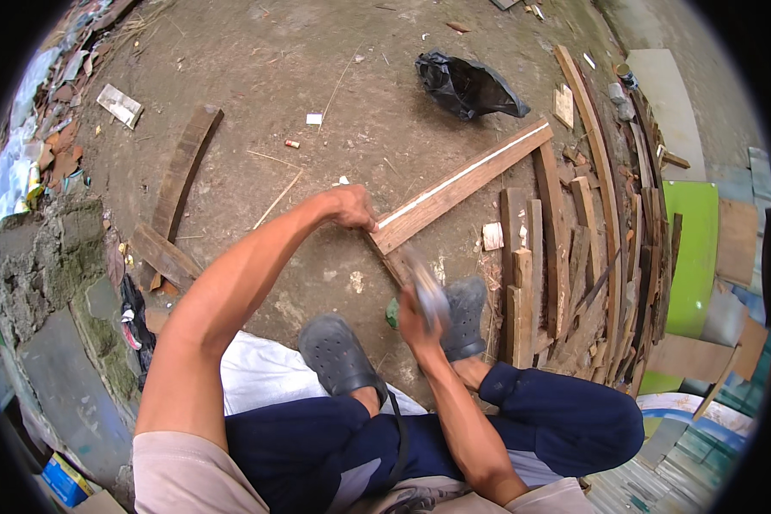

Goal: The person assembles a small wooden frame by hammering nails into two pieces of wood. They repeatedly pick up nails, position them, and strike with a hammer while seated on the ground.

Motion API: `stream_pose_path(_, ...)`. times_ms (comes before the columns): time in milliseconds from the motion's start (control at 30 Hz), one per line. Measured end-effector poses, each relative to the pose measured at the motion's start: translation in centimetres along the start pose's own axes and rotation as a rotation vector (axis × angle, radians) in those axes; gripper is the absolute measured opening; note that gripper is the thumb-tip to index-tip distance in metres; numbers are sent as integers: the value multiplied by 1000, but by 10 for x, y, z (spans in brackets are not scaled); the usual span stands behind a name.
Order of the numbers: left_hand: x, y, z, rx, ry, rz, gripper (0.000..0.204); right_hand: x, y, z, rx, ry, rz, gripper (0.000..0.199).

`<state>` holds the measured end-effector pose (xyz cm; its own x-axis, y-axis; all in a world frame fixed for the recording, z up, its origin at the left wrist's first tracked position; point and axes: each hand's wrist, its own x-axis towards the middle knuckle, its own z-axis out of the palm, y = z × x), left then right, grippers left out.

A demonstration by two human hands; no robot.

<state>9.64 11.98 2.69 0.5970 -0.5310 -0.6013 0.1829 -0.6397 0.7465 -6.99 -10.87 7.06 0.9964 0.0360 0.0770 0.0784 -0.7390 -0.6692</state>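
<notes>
A wooden plank with a white strip along its top edge lies slantwise in front of me. Its near end meets another piece of wood at a corner. My left hand is closed at that corner, fingertips pinched against the wood; whatever they pinch is too small to make out. Closer to me, my right hand is wrapped round what looks like a hammer, smeared by motion, with a greyish metal head. The hammer is near the corner, between the plank and my right shoe.
Several boards lie along the right, beside a green panel. A black plastic bag sits beyond the plank. Old timber lies at left, near a rough block wall. A white sack is by my grey clogs.
</notes>
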Motion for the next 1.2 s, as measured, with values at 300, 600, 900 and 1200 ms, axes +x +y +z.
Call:
stream_pose_path(300, -2, 1, -3, 16, -15, -6, 25, 9, -19, -11, 3, 45, -49, 23)
stream_pose_path(600, -1, 0, -3, 80, -30, -28, 29, 22, -36, -25, 213, 6, 111, 26)
stream_pose_path(900, -4, 2, -4, 45, -30, -64, 34, 21, -29, -27, 204, 14, 189, 19)
stream_pose_path(1200, -5, 4, -5, 44, -46, -116, 35, 24, -39, -25, 83, -116, 157, 14)
